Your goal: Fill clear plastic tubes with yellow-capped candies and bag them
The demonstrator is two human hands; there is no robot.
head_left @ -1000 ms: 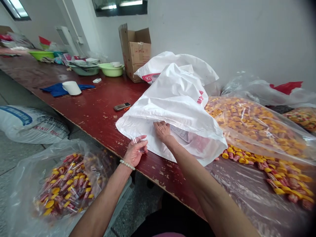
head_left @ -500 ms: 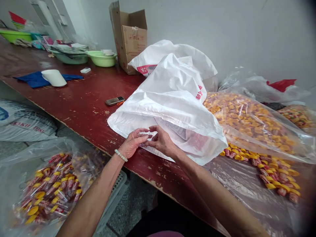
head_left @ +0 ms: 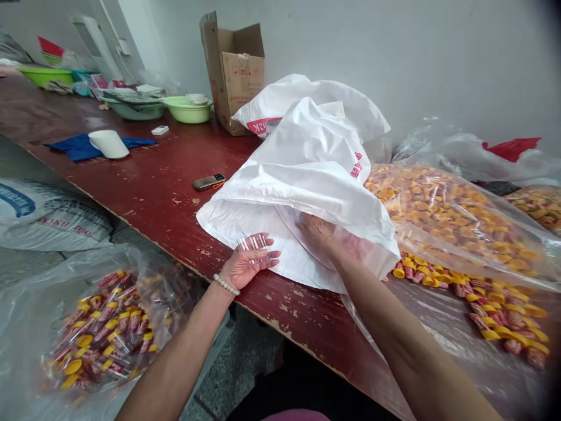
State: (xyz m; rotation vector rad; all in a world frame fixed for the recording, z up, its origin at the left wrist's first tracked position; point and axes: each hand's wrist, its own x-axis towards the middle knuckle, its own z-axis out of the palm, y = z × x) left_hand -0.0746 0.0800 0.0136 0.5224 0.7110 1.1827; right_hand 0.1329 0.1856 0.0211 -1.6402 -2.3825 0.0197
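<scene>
My left hand (head_left: 242, 266), a beaded bracelet at its wrist, holds several small clear plastic tubes (head_left: 254, 242) over the table edge. They lie side by side across the curled fingers. My right hand (head_left: 319, 231) reaches into the mouth of a white woven sack (head_left: 302, 178), where a clear plastic liner shows. The sack's upper layer is raised above that hand, and its fingertips are hidden inside. Close to my right forearm, small red-printed tubes with yellow caps (head_left: 495, 307) lie on clear plastic sheeting.
A large clear bag of yellow caps (head_left: 447, 207) lies to the right. Below left is a bag of capped tubes (head_left: 109, 327). The red table (head_left: 170, 204) also bears a phone (head_left: 209, 182), a white cup (head_left: 109, 144), a green basin (head_left: 188, 111) and a cardboard box (head_left: 241, 82).
My right hand has left my left hand and gone forward into the sack. My left hand still holds the clear tubes. The view has shifted slightly.
</scene>
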